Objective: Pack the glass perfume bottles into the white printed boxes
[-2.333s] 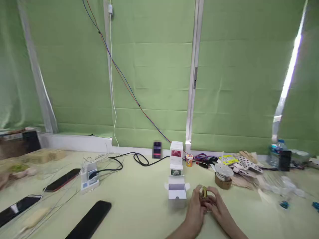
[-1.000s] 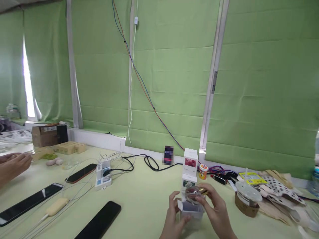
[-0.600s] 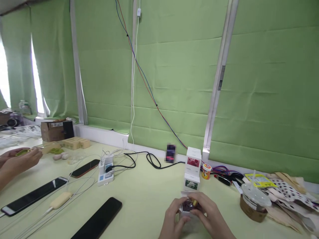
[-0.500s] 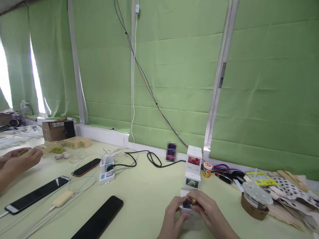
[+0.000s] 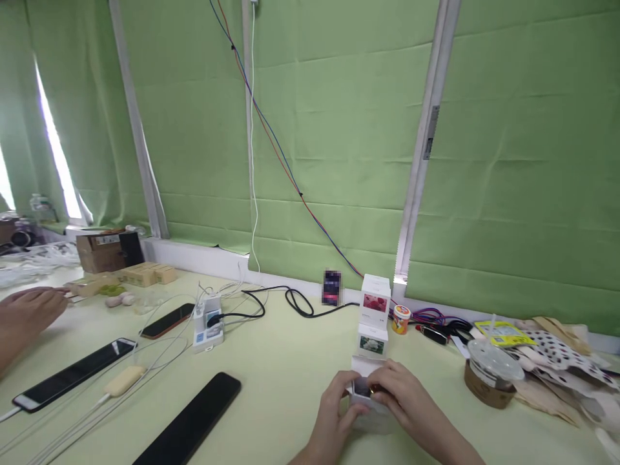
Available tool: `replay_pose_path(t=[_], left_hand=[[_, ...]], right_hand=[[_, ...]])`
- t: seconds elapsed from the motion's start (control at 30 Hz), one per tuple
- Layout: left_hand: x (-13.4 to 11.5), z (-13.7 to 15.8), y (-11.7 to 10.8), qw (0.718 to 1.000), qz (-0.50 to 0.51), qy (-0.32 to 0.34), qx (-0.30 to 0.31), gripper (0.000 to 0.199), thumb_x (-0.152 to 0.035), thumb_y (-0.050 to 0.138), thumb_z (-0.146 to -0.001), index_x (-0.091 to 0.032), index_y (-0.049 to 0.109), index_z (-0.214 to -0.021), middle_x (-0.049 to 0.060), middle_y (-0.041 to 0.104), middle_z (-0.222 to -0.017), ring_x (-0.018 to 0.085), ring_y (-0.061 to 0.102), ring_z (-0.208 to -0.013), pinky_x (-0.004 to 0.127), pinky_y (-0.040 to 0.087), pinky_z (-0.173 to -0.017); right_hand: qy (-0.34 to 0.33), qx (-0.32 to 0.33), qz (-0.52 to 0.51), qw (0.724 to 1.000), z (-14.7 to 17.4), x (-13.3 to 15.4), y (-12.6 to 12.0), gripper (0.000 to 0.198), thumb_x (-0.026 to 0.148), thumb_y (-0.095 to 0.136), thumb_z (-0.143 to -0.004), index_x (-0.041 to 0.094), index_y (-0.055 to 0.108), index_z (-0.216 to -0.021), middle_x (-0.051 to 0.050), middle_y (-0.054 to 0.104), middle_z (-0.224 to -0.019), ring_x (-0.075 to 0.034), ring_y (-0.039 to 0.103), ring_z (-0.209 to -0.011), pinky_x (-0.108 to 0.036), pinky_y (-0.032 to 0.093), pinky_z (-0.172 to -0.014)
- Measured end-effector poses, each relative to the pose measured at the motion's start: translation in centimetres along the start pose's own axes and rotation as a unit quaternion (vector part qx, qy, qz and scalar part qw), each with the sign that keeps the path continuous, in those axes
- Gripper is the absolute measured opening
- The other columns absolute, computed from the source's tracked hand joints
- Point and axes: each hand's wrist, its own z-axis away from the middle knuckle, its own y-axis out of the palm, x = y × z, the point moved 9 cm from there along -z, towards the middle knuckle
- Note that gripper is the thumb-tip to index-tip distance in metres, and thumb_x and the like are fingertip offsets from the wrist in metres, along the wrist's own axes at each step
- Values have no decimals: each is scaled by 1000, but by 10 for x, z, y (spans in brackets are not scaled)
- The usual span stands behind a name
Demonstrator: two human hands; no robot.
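A small white box [image 5: 372, 405] with its lid flap raised lies on the table in front of me. My left hand [image 5: 336, 410] grips the box at its left side, fingers and thumb closed on the wall. The fingers of my right hand [image 5: 404, 397] are pinched together at the box's opening, around a small shiny gold piece [image 5: 372, 390] that is mostly hidden. Inside the box shows a dark interior. Just behind stand two closed white boxes, one with a white flower picture [image 5: 372, 344] and a taller one with a red flower picture [image 5: 375, 302].
An orange-labelled jar [image 5: 400, 320] and a lidded cup [image 5: 491, 374] stand to the right, near cloths [image 5: 557, 361]. Leftward lie a black phone [image 5: 194, 416], a power strip [image 5: 209, 329] with cables, and another phone [image 5: 75, 376]. Another person's hand [image 5: 36, 313] is at far left.
My right hand has shifted slightly, and the shiny dark and gold thing at the opening now shows less, with more of the box's dark inside visible. The view has turned slightly.
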Motion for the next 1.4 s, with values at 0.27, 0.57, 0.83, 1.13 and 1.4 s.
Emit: replay_pose_path(t=[0.27, 0.57, 0.83, 1.13, 1.4], left_hand=[[9, 0, -1, 996, 76, -32, -40, 39, -22, 69, -75, -23, 46, -107, 1, 62, -99, 18, 60, -85, 31, 49, -79], [8, 1, 5, 993, 101, -53, 5, 46, -5, 58, -72, -24, 45, -112, 3, 62, -109, 20, 60, -95, 34, 49, -86], [2, -1, 5, 999, 18, -31, 29, 32, -9, 61, -73, -20, 58, -102, 5, 66, -104, 22, 58, -99, 33, 47, -89], [10, 6, 3, 996, -86, 32, 20, 34, -16, 57, -81, -23, 54, -114, 5, 61, -109, 20, 59, -94, 34, 49, -86], [-9, 2, 6, 988, -142, 47, 46, 32, -12, 56, -81, -25, 58, -111, 7, 58, -115, 22, 59, -105, 32, 47, -90]], right_hand=[[-7, -2, 13, 1000, -1, -3, -3, 22, 21, 44, -93, 25, 65, -86, -2, 66, -79, -21, 53, -82, -33, 46, -69], [-10, 46, 88, 995, 8, -12, 15, 64, 10, 74, -66, 32, 54, -123, -8, 47, -135, -25, 57, -99, -38, 48, -84], [-48, -38, 63, 996, 7, -7, -2, 16, 19, 45, -92, 25, 57, -100, -2, 67, -90, -18, 62, -82, -31, 49, -73], [-70, -105, 119, 985, 6, -10, -5, 21, 18, 43, -94, 23, 61, -86, -5, 60, -87, -20, 57, -83, -31, 48, -69], [122, -187, -10, 975, 13, -56, -33, 15, 31, 40, -93, 25, 53, -95, -2, 58, -85, -19, 59, -73, -34, 46, -69]])
